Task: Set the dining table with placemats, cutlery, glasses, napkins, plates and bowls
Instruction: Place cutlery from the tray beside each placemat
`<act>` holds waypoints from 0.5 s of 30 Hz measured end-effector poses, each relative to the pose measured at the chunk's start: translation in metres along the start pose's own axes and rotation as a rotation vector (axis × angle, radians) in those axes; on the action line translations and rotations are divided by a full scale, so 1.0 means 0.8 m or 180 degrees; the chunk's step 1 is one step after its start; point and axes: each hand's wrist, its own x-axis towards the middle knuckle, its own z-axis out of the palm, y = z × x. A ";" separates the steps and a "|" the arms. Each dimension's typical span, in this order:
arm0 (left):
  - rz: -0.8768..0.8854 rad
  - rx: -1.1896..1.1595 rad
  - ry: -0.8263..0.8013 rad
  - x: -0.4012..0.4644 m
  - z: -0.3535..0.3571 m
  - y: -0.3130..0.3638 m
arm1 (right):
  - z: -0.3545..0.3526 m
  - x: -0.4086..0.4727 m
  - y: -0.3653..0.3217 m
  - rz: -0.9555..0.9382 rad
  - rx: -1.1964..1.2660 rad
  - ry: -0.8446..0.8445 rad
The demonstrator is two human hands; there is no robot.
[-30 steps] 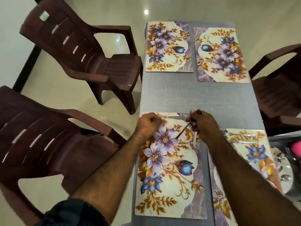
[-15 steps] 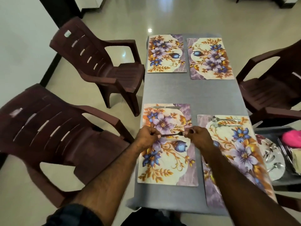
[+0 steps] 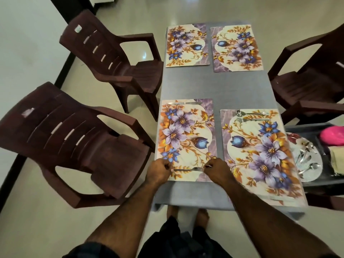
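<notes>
Four floral placemats lie on the grey table (image 3: 214, 86). At the near edge of the near-left placemat (image 3: 186, 138), my left hand (image 3: 158, 171) pinches the handle of a fork (image 3: 188, 169) that lies crosswise just on the mat. My right hand (image 3: 216, 171) is at the fork's tines, closed around a small silver piece of cutlery (image 3: 208, 166), mostly hidden. A knife (image 3: 184, 103) lies along this mat's far edge. The near-right placemat (image 3: 260, 155) carries a spoon (image 3: 251, 114) and a fork (image 3: 253, 119) at its far edge.
Two brown plastic chairs (image 3: 78, 138) stand left of the table and two more (image 3: 312, 79) to the right. A dark tray (image 3: 316, 183) at the right holds a plate with several spoons (image 3: 307, 164), a pink bowl (image 3: 333, 135) and folded napkins (image 3: 337, 159).
Both hands came back from the far end of the near-left placemat to its near edge. The fork went from tilted in my right hand to lying crosswise between both hands.
</notes>
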 end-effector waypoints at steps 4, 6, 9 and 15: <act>0.0145 0.0260 -0.0031 0.004 0.004 -0.001 | 0.005 0.000 0.005 0.0006 -0.0082 0.0014; 0.0165 0.0306 -0.0039 0.003 0.005 0.001 | 0.006 0.001 0.005 -0.0011 -0.0085 0.0037; 0.0230 0.0327 -0.0084 0.001 0.008 -0.002 | 0.008 0.000 0.002 -0.0039 -0.0186 0.0063; 0.0276 0.0438 -0.0163 0.003 0.008 -0.006 | 0.013 -0.002 0.002 0.0082 -0.0339 -0.0097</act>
